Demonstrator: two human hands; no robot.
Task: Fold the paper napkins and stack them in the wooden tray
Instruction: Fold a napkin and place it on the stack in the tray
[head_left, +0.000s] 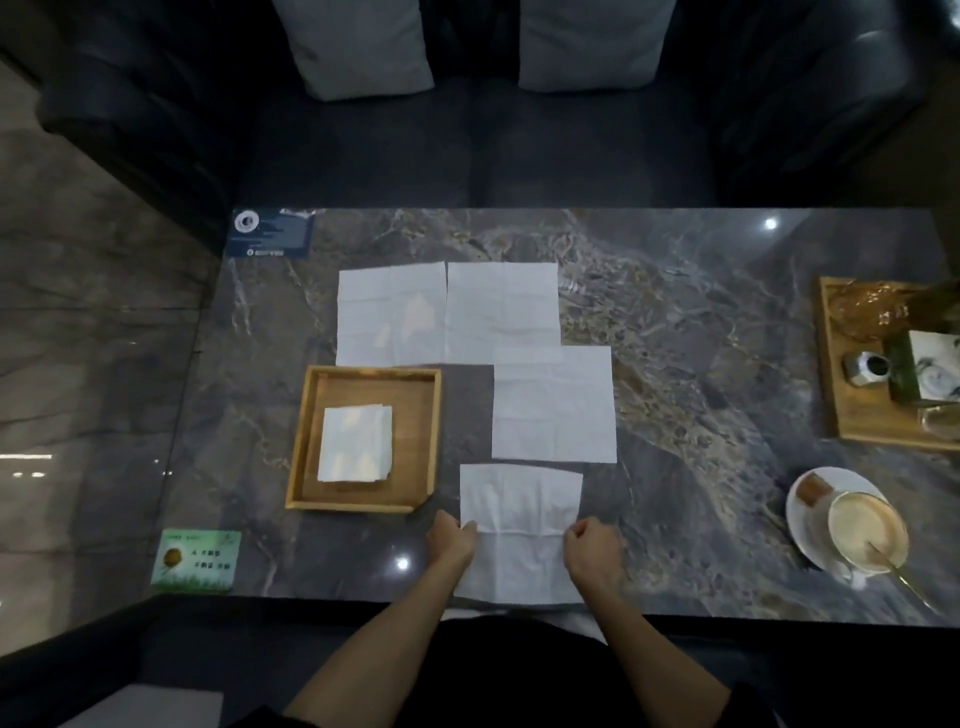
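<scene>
A white paper napkin (519, 514) lies at the table's near edge, its far half raised and curling toward me. My left hand (451, 535) pinches its left edge and my right hand (592, 543) pinches its right edge, both at the middle crease. Three more napkins lie flat and unfolded: one at the back left (389, 314), one beside it (503, 309), one nearer on the right (553, 405). The wooden tray (306, 441) sits left of my hands and holds a small stack of folded napkins (356, 441).
A coffee cup on a white saucer (862, 527) with a spoon stands at the near right. A second wooden tray (836, 364) with glassware and a box is at the far right. A green card (196, 561) and a blue card (272, 233) lie at the left corners.
</scene>
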